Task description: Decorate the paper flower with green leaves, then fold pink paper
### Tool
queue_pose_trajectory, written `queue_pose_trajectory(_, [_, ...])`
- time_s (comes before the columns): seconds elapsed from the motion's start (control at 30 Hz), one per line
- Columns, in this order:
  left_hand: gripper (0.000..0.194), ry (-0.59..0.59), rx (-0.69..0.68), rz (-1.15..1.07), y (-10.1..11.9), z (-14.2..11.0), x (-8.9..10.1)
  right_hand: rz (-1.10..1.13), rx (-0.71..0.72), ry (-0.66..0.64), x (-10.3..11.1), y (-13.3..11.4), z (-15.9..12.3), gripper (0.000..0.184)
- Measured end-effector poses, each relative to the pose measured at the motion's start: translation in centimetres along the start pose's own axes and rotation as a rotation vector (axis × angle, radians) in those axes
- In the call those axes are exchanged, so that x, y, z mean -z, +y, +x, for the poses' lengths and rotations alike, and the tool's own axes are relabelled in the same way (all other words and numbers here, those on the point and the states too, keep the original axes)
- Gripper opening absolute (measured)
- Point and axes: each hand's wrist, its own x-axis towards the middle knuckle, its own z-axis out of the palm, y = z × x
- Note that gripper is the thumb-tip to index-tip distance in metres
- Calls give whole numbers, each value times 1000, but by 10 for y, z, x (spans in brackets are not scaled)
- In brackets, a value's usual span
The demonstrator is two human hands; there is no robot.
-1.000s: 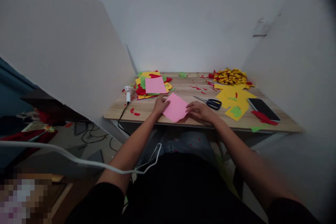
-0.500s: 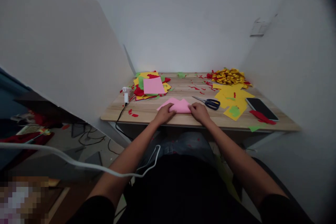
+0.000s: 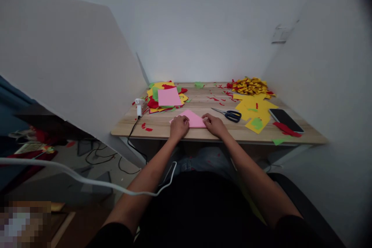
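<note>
A sheet of pink paper [image 3: 194, 119], folded to a pointed triangle-like shape, lies near the desk's front edge. My left hand [image 3: 179, 127] is closed at the paper's left part, fingers curled and thumb against it, covering that corner. At the right end, my right hand [image 3: 214, 125] pinches the paper's edge between thumb and fingers. Dark-handled scissors [image 3: 231, 115] lie just beyond my right hand, blades pointing left. Farther back on the left, a flat pink square [image 3: 169, 97] tops a pile of yellow, red and green paper scraps [image 3: 151, 103].
Yellow sheets [image 3: 255, 108] spread over the desk [image 3: 162, 133] at right, beside a phone [image 3: 286, 120] with red paper [image 3: 286, 129] on it. Behind them sits a heap of folded yellow pieces [image 3: 250, 86]. A white plug [image 3: 139, 108] with black cable stands at the left edge.
The pink paper's top edge has gone from two peaks to one point. My left hand has curled in more, and my right hand has shifted slightly left along the paper.
</note>
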Motion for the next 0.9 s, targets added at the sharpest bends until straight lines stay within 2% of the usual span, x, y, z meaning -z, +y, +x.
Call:
queue_pose_trajectory(0.1, [29, -36, -156, -6, 9, -8, 6, 94, -2, 24, 0, 1, -8, 25])
queue_pose_trajectory(0.2, [42, -170, -362, -41, 19, -21, 7, 212, 4, 44, 2, -2, -16, 28])
queue_pose_trajectory(0.3, [40, -223, -442, -72, 23, -34, 7, 355, 92, 1, 10, -4, -29, 31])
queue_pose_trajectory(0.43, [30, -160, -374, -136, 24, -32, 21, 488, 176, 25, 31, -3, -50, 44])
queue_pose_trajectory(0.53, [33, -18, -249, -264, 33, -19, 43, 501, 225, 169, 47, -11, -58, 46])
queue_pose_trajectory(0.6, [37, 58, -175, -500, 43, -11, 57, 470, 239, 283, 53, -24, -58, 46])
queue_pose_trajectory(0.67, [43, 30, -130, -749, 53, -6, 66, 469, 220, 313, 54, -39, -55, 40])
queue_pose_trajectory(0.73, [49, -59, -92, -906, 58, -5, 69, 516, 169, 281, 53, -51, -49, 35])
queue_pose_trajectory(0.8, [52, -123, -47, -981, 59, -5, 66, 534, 140, 267, 51, -58, -44, 34])
queue_pose_trajectory(0.9, [52, -131, -24, -996, 57, -5, 59, 470, 170, 203, 52, -59, -39, 30])
